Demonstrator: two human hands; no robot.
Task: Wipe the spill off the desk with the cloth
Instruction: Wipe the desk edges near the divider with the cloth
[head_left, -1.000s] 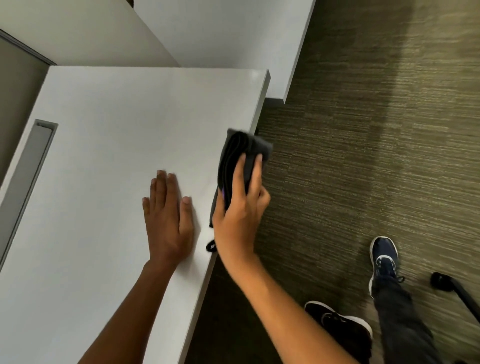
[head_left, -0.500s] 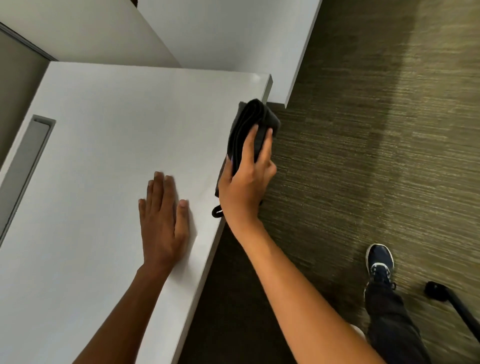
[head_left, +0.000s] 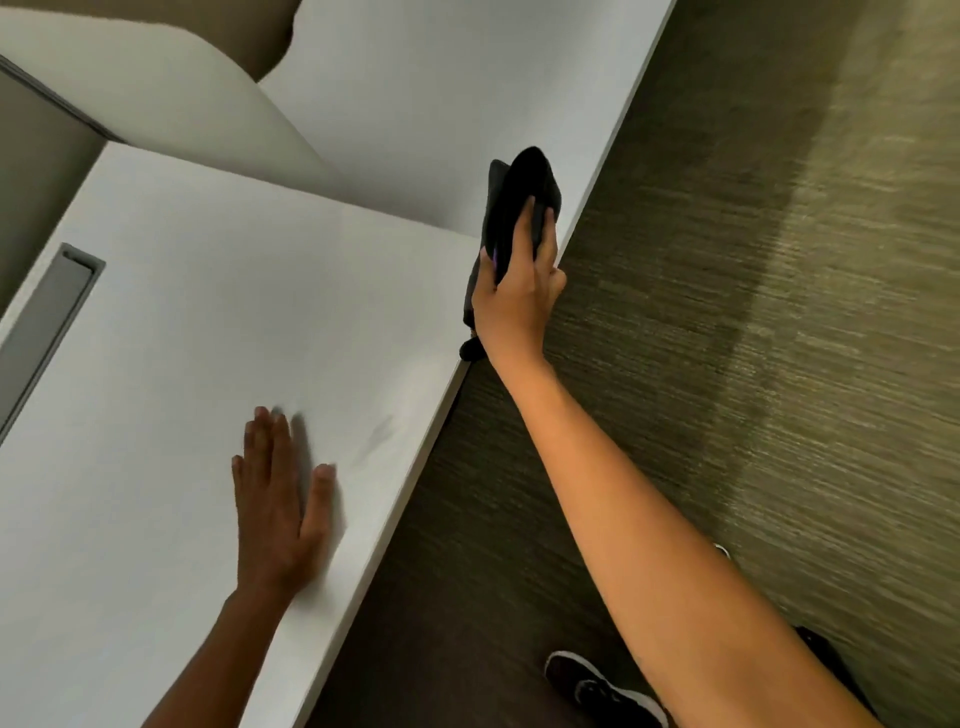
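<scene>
The white desk (head_left: 208, 322) fills the left of the view. My right hand (head_left: 517, 296) grips a folded black cloth (head_left: 514, 202) at the desk's far right corner, fingers wrapped over the cloth along the desk edge. My left hand (head_left: 278, 504) lies flat on the desktop, fingers straight, near the front edge. A faint grey streak (head_left: 379, 434) shows on the surface to the right of my left hand; I cannot tell whether it is liquid.
A grey recessed cable slot (head_left: 49, 322) runs along the desk's left side. White partition panels (head_left: 415, 104) stand behind the desk. Striped green-brown carpet (head_left: 753, 312) lies to the right, with my dark shoe (head_left: 602, 691) at the bottom.
My right hand has slid the cloth farther away along the desk's right edge to the far corner. My left hand stays flat on the desk. The view has tilted.
</scene>
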